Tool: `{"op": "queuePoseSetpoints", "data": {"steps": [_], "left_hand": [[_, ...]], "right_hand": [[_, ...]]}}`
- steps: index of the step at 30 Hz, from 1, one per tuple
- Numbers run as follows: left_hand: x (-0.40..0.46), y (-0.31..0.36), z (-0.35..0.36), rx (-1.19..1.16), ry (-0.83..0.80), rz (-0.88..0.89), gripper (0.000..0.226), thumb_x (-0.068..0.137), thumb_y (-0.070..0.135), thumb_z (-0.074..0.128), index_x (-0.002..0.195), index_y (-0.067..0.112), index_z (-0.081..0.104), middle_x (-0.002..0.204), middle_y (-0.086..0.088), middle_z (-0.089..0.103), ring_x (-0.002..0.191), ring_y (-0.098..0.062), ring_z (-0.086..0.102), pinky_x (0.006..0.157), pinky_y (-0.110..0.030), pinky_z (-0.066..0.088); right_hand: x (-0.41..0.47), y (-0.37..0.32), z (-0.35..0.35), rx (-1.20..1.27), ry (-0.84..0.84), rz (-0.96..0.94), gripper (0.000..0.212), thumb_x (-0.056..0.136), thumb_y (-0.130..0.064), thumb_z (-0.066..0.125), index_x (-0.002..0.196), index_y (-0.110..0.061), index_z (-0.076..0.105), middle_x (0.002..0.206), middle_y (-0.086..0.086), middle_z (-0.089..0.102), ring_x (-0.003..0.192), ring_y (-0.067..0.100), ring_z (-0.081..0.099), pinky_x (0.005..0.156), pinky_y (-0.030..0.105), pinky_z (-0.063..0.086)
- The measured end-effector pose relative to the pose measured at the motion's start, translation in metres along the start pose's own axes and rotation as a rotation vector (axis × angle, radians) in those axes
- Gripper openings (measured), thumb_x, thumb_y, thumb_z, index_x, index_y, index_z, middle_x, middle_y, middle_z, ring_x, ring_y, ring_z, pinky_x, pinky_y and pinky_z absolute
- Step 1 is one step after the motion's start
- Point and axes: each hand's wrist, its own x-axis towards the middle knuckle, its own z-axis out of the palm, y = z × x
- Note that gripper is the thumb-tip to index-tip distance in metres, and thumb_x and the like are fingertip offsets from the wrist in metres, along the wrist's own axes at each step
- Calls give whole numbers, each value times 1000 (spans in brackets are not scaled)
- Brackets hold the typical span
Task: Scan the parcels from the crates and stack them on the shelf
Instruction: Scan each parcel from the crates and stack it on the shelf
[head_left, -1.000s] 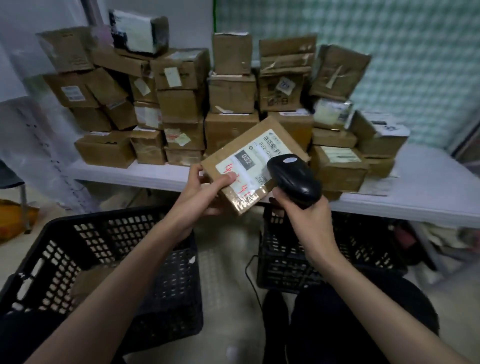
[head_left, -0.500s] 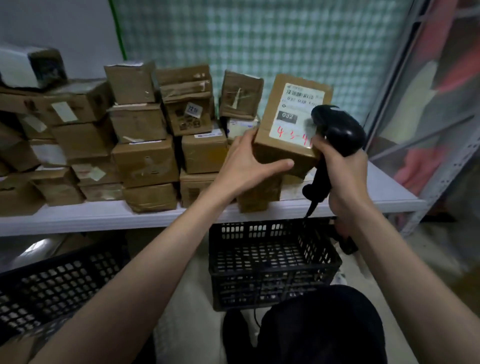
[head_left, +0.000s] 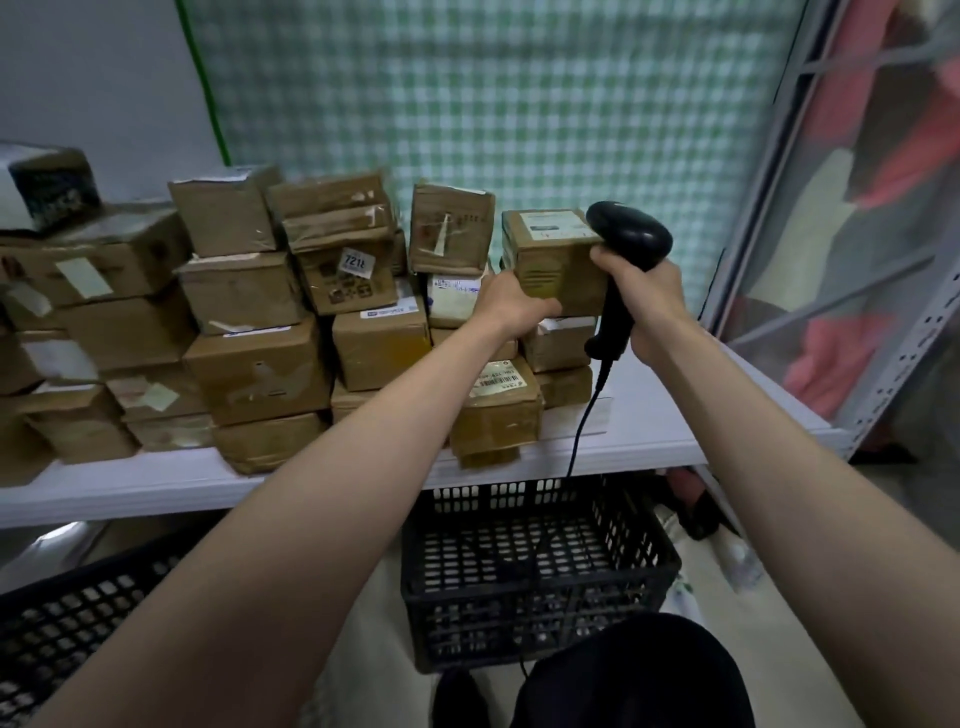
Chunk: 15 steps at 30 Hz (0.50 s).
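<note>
A brown cardboard parcel (head_left: 553, 260) with a white label on top sits at the right end of the stack, on other boxes on the white shelf (head_left: 654, 415). My left hand (head_left: 511, 301) grips its lower left side. My right hand (head_left: 641, 291) grips a black corded barcode scanner (head_left: 626, 249) and touches the parcel's right side. Many taped brown parcels (head_left: 260, 364) are piled along the shelf to the left.
Under the shelf stands a black plastic crate (head_left: 540, 571), and a second black crate (head_left: 67, 623) is at lower left. A metal rack upright (head_left: 904, 364) with pink fabric behind it stands at the right. A checked curtain hangs behind the shelf.
The parcel went from being held up tilted in front of the scanner to lying flat on top of the right end of the stack. Both hands moved forward with it.
</note>
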Motion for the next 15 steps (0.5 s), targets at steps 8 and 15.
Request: {"op": "queuePoseSetpoints", "data": {"steps": [8, 15], "left_hand": [[-29, -18, -27, 169, -13, 38, 75, 92, 35, 75, 152, 8, 41, 155, -9, 47, 139, -26, 47, 98, -28, 41], [-113, -135, -114, 504, 84, 84, 45, 92, 41, 71, 128, 15, 65, 131, -9, 62, 121, -26, 58, 101, -39, 49]], "right_hand": [[-43, -5, 2, -138, 103, -130, 14, 85, -27, 76, 92, -22, 65, 83, -5, 64, 82, 13, 61, 67, 22, 47], [-138, 15, 84, -276, -319, -58, 15, 84, -11, 75, 93, -21, 70, 89, 4, 70, 77, 16, 66, 58, 25, 54]]}}
